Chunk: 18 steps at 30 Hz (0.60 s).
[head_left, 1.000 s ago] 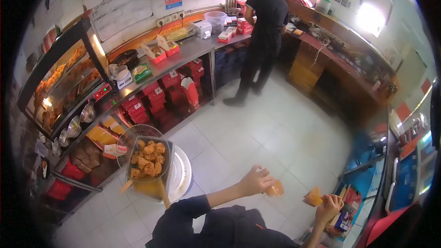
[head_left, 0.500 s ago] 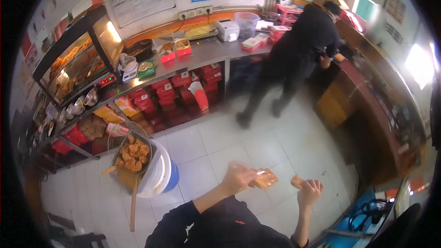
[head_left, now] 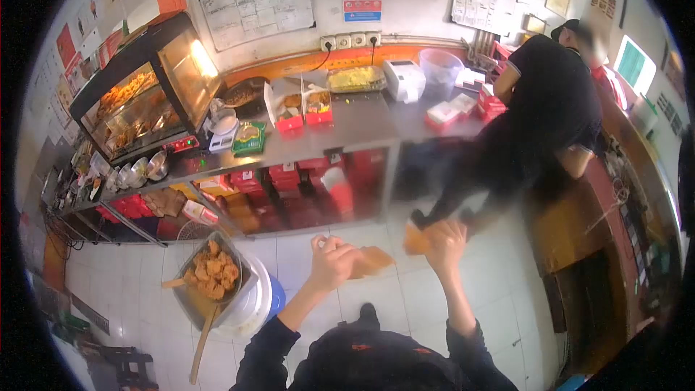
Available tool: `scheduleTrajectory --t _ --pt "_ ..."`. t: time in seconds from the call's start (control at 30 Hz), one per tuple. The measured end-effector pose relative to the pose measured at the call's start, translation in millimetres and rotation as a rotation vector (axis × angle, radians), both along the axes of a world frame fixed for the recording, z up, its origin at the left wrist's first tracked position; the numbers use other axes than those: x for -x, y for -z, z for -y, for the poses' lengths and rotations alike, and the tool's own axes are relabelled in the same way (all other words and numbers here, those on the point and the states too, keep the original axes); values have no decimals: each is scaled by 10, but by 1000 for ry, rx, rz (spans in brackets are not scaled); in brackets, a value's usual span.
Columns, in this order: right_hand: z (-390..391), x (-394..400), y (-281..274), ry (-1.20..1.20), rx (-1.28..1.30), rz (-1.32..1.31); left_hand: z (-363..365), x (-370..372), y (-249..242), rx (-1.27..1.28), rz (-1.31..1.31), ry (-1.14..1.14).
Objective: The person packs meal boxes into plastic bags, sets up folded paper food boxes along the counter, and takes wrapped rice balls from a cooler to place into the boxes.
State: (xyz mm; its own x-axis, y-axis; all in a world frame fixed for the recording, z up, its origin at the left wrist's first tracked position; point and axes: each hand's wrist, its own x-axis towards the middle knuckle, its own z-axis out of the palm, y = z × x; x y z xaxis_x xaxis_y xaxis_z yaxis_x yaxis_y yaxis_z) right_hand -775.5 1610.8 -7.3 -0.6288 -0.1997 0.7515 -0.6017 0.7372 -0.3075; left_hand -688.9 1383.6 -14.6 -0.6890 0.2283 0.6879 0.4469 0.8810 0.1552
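Note:
In the middle of the head view, my left hand (head_left: 333,264) is closed around a bunch of flat, shiny orange sachets (head_left: 374,262), which stick out to the right. My right hand (head_left: 447,246) grips another orange sachet (head_left: 415,240), blurred by motion, so its exact kind is hard to make out. A small gap separates the two held things. Both hands are in the air above the tiled floor, in front of the counter. To the left of my left hand, pieces of fried chicken (head_left: 212,275) lie in a metal fryer basket over a white and blue bucket (head_left: 266,289).
Ahead runs a steel counter (head_left: 355,119) with open red food boxes (head_left: 289,122), a green packet (head_left: 249,137), a white label printer (head_left: 404,81) and a lit warmer cabinet (head_left: 134,101). A co-worker (head_left: 543,108) leans at the right, beside a wooden counter (head_left: 615,232).
My view has moved closer to the counter. Both hands are higher, and my right hand has come in toward my left, each still holding sachets. The co-worker appears farther right.

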Motion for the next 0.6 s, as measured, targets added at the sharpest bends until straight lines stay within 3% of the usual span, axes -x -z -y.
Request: scheduleTrajectory --t 0.2,0.33,0.43,0.6 --pt "718 1692 -29 -131 34 -122 441 1410 -11 4 -38 -133" --pt "1306 2804 -23 -92 25 -104 703 2451 71 -59 -9 -180" --pt "1754 3635 163 -84 -12 -17 940 3260 201 -71 -22 -151" --pt "2335 4981 358 -84 137 112 1230 4564 403 -22 124 -234"
